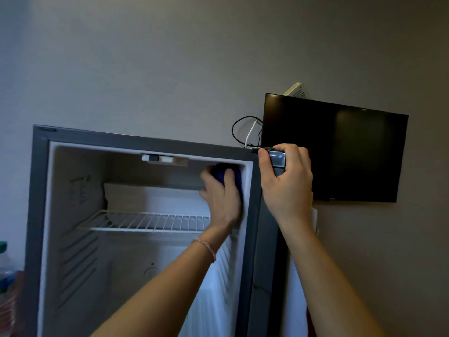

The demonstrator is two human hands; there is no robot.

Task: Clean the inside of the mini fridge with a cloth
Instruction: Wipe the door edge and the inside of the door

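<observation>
Mini fridge: the grey-framed mini fridge with a white plastic interior (38, 215) is standing open against a plain grey wall (170, 57), its cavity facing the camera.
Cloth: the dark blue cloth (220, 175) is sitting high in the cavity's upper right corner, just under the ceiling and against the right inner wall, mostly covered by the fingers.
Left hand: the left hand (222, 198) is reaching into the fridge and pressing the cloth against that corner, fingers spread over it; whether they are curling round the cloth cannot be told, since the hand is blurred. A thin pink bracelet (206, 246) is lying round its wrist.
Right hand: the right hand (286, 176) is gripping the top corner of the open grey fridge door (277, 160), fingers curled over the edge and thumb on the near side.
Shelf: a white wire shelf (145, 221) is spanning the cavity just below the left hand.
Freezer box: a white box-shaped compartment (150, 193) is sitting above the shelf at the back.
Light fitting: a small white and black switch unit (156, 158) is hanging from the cavity ceiling.
Television: a black flat-screen television (340, 152) is hanging on the wall right of the fridge, with black and white cables (245, 132) looping beside it.
Bottle: a clear plastic bottle with a green cap (3, 268) is showing at the left edge.
</observation>
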